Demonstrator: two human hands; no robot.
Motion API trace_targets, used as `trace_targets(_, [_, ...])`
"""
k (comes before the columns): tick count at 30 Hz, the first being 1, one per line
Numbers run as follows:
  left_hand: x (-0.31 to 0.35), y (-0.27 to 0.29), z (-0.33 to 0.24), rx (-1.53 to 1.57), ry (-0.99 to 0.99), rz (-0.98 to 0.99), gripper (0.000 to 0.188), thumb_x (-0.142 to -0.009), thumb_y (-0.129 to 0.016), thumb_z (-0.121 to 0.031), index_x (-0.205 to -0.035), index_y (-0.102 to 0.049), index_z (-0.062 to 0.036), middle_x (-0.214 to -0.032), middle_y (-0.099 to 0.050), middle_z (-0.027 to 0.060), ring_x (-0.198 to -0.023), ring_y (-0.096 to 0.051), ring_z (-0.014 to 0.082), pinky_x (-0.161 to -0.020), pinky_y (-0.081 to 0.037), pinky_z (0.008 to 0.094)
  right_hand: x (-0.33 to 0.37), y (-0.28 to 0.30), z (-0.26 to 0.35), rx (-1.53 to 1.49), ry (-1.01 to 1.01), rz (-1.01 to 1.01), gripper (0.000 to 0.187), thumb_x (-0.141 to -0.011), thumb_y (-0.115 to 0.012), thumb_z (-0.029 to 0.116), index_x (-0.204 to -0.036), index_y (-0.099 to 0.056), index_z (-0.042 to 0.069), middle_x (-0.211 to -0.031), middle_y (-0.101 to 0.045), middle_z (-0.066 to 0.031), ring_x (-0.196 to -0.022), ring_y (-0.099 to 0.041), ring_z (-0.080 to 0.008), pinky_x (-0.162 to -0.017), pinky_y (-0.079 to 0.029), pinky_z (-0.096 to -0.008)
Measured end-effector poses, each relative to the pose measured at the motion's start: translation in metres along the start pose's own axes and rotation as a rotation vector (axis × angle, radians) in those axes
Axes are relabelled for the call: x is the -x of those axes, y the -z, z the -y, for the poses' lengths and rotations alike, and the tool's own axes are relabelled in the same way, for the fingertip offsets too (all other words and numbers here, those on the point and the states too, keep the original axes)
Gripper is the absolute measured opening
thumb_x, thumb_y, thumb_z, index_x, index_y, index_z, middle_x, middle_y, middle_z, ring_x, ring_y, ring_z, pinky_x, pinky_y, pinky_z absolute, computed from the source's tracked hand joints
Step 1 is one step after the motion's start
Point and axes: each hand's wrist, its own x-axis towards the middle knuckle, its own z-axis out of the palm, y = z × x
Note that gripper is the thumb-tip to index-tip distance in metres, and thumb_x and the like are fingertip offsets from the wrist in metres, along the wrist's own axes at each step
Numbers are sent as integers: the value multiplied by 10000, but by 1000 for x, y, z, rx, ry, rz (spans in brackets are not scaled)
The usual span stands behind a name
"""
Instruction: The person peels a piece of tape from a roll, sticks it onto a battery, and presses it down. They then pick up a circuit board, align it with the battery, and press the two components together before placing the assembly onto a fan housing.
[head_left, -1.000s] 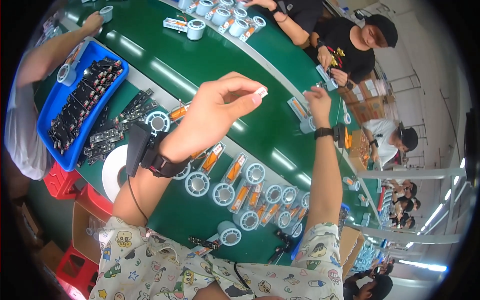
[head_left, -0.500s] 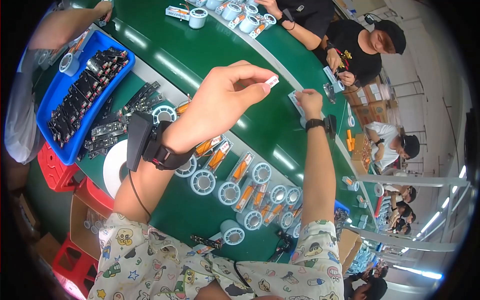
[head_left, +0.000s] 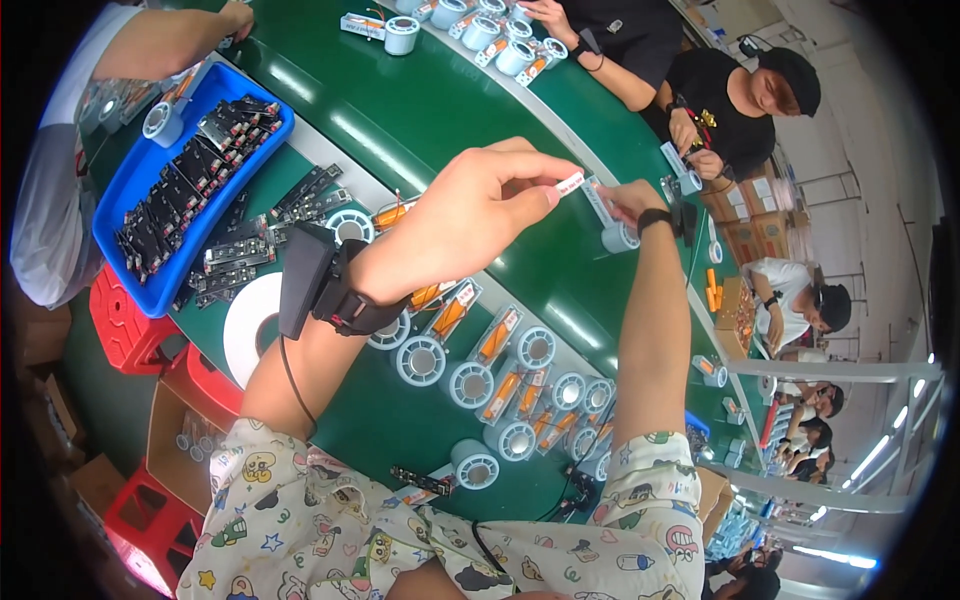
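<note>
Both hands are raised above the green bench (head_left: 430, 110) and meet over its far side. Left hand (head_left: 480, 205) is curled with thumb and forefinger pinched narrowly on a small white strip (head_left: 570, 183), which sticks out to the right from the fingertips. Right hand (head_left: 625, 198) is closed around a thin pale slat-shaped part (head_left: 598, 200), held just above a small white tape roll (head_left: 620, 238) that sits under the palm; how firmly that hand grips cannot be told, since the wrist and a black watch band (head_left: 655, 218) hide most of it.

What matters is the gap between the two pieces. The white strip lies directly left of the slat-shaped part, nearly touching its near end, with its long axis running roughly left to right along the line joining the two hands. The slat runs at a slant, from upper left toward lower right, so the strip meets it at an angle. The left hand is the nearer one to the strip's free end.

Below the forearms a row of white reels (head_left: 420, 360) and orange-and-clear parts (head_left: 497, 338) lies along the near bench edge. A blue tray (head_left: 125, 215) of black parts stands well off to the left.
</note>
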Motion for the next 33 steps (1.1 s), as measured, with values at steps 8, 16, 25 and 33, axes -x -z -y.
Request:
trace_targets(8, [-1, -4, 6, -44, -93, 62, 251, -939, -648, -58, -1176, -710, -6, -947, -674, 104, -804, -652, 177, -729, -512, 316, -18, -27, -10, 114, 300, -348, 188, -833, -771, 125, -777, -689, -34, -739, -693, -209, -553, -616, -375, -581, -525, -447])
trace_targets(16, [13, -9, -17, -254, 88, 210, 291, -868, -726, -54, -1141, -634, -13, -895, -732, 110, -847, -707, 249, -765, -526, 356, 231, -43, 37, -814, 763, 236, 246, -935, -718, 97, -1163, -679, 14, -1171, -678, -144, -987, -681, -154, -743, -578, -295])
trace_targets(25, [31, -53, -28, -341, -168, 372, 318, -852, -726, -43, -1146, -604, -30, -918, -718, 111, -885, -707, 303, -789, -529, 413, 316, -23, -23, -235, 1048, -187, 260, -818, -819, 13, -1061, -725, 19, -992, -718, -84, -850, -697, -171, -743, -565, -287])
trace_targets(33, [45, -107, -47, -79, -147, 482, 328, -859, -726, 32, -1165, -618, -12, -954, -687, 78, -899, -683, 184, -841, -510, 316, 364, -6, -70, -278, 1087, -377, 253, -761, -828, -39, -979, -726, 38, -931, -725, -95, -750, -675, -222, -645, -524, -316])
